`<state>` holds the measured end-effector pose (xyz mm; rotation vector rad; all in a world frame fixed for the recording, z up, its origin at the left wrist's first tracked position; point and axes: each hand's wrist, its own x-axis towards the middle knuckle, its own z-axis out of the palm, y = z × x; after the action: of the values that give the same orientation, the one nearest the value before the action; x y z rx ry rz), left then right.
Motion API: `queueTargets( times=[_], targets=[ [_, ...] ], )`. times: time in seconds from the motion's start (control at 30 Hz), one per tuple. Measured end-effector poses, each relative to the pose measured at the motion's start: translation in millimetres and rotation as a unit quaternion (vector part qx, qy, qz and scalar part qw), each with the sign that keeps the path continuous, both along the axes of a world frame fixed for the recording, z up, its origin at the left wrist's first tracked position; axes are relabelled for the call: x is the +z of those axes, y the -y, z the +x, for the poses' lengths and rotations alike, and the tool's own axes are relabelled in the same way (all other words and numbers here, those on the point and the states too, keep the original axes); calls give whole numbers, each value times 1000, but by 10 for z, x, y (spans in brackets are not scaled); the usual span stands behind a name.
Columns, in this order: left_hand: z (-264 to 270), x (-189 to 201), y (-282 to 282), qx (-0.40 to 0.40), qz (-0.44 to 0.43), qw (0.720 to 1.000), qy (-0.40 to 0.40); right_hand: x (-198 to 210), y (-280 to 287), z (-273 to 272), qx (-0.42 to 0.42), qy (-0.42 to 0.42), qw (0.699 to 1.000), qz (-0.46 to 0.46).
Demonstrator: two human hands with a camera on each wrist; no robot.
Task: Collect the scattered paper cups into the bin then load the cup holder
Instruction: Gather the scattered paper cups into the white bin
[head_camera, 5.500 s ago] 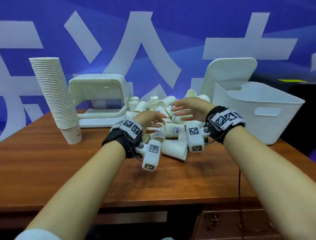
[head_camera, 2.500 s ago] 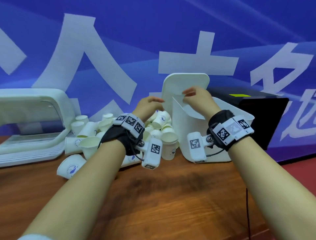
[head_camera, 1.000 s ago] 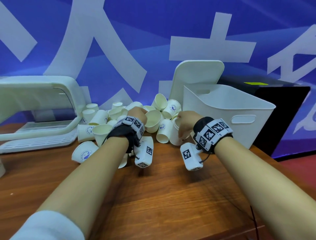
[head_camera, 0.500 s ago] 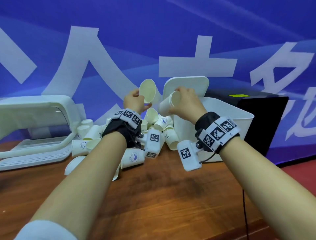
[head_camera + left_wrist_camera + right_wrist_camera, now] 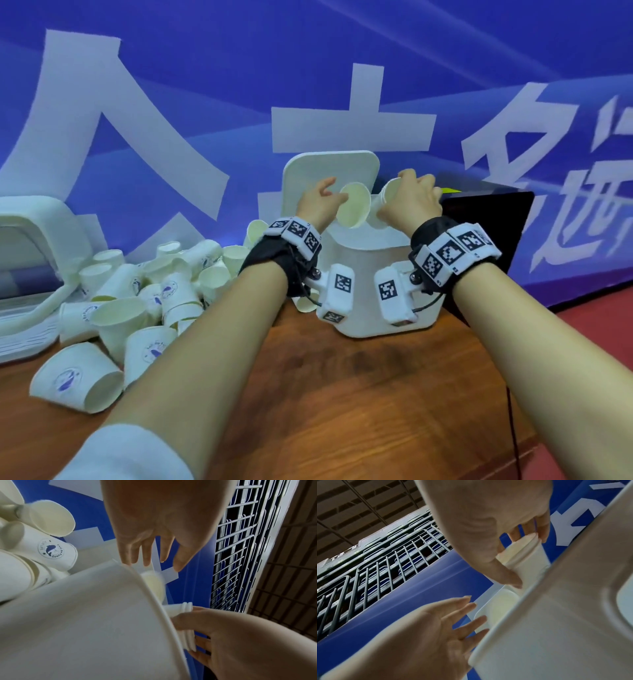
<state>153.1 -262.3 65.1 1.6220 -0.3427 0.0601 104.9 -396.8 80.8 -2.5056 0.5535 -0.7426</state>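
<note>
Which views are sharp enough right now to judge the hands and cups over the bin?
Head view: mostly sharp, left hand open beside a falling cup, right hand gripping cups; straight edges bow from the wide lens. Left wrist view: bin wall fills the frame, the cup smeared by motion. Right wrist view: soft throughout, bin close and blurred.

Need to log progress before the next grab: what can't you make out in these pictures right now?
- Inside of the bin: hidden by its own near wall in all three views, so the cups already dropped in cannot be counted.
- Cup leaving the left hand: blurred in the left wrist view.
- Cups in the right hand: exact number unclear, fingers cover them.
- Cup holder: cut off by the head view's left edge.
</note>
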Motion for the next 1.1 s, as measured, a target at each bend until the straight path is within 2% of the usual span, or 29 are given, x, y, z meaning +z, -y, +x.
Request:
queueTargets(
  times=[0.07,0.13,0.27,0.5,0.67,0.77,0.93,1.03,1.1],
  targets=[
    [20,-25,-14,-5,20,1000,8,-9,28,24,10,-56,998,-4],
    [51,-38,-64,5,14,1000,18,-23,18,51,35,-77,996,7],
    [56,-59,-221,19,16,1000,17,-26,-81,91,72,-24,997,14],
    [-40,-157,-622,54,51,997,19,-46,-451,31,170,15,984,43],
    [-149,-218,-1069,78,128,989,12,-142,-771,-38,221,40,974,4],
    [-223,-272,-1345,91,178,980,-4,-256,-1010,-74,225,48,972,-44],
    [-336,-409,-1785,115,269,956,-2,-470,-1372,-116,256,8,965,-61],
    [-385,-496,-2133,143,285,947,-24,-627,-1609,-103,306,-53,948,-69],
    [-408,-550,-2310,161,300,940,-36,-735,-1734,-69,315,-113,935,-117]
  ],
)
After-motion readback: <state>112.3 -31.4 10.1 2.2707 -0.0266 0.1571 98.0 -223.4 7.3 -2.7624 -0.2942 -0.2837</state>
